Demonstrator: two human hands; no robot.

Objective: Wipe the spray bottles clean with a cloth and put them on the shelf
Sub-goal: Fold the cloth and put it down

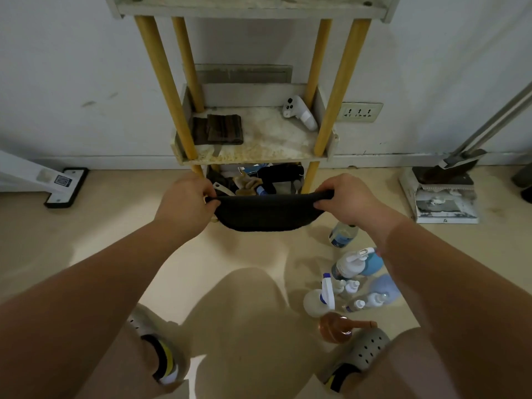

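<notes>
A dark grey cloth (267, 213) hangs stretched between my two hands in front of the shelf unit. My left hand (184, 198) pinches its left corner and my right hand (344, 197) pinches its right corner. Several spray bottles stand on the floor at my right: a white one with a blue trigger (319, 299), a white and blue pair (358, 262), a clear one (344, 234) and an amber one (339, 326). The middle shelf (270, 139) holds folded dark cloths (218, 129) and a white handheld device (299, 112).
The shelf's yellow posts (165, 84) frame the tiers, and the bottom tier (256, 180) is crammed with clutter. A dustpan and broom (446, 180) stand at the right wall, a white appliance base (64, 187) at the left. My feet in perforated clogs (365, 349) flank the bottles.
</notes>
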